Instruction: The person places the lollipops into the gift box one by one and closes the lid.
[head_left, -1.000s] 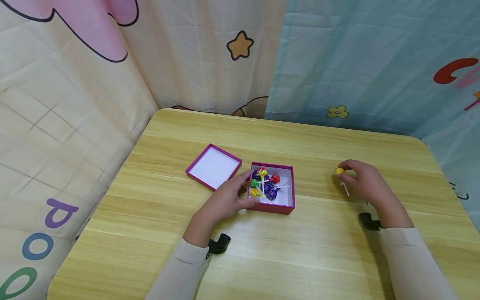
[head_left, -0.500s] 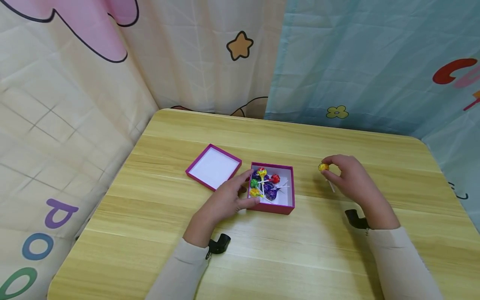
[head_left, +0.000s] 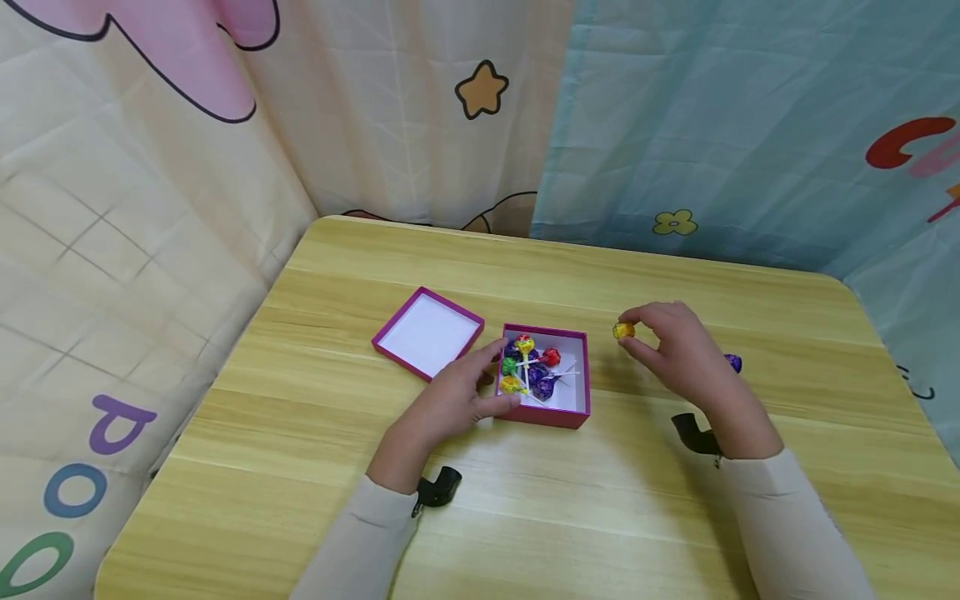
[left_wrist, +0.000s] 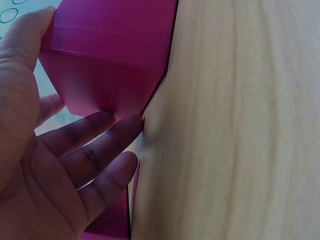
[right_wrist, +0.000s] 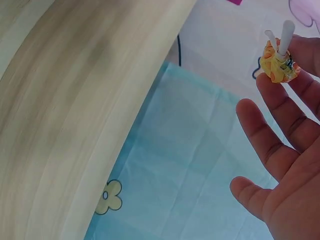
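Note:
My left hand (head_left: 442,404) grips the left side of a magenta box (head_left: 551,421). In the left wrist view, the thumb lies at one corner and the fingertips touch the wall of the box (left_wrist: 107,30). Inside are several wrapped lollipops (head_left: 542,379), purple, red, green and yellow, some with white sticks showing. My right hand (head_left: 678,358), raised to the right of the box, pinches a yellow-wrapped lollipop (head_left: 623,331) between thumb and fingertips. The right wrist view shows the lollipop (right_wrist: 278,65) with two white stick-like ends above its wrapper.
The box lid (head_left: 427,333) lies inside-up, left of the box and behind my left hand. A purple lollipop (head_left: 733,362) lies on the wooden table (head_left: 600,508), partly hidden by my right hand. Printed curtains (head_left: 675,125) hang along the table's far and left edges.
My right hand has moved left toward the box with the yellow lollipop, uncovering the purple lollipop on the table. My left hand and the box have stayed in place.

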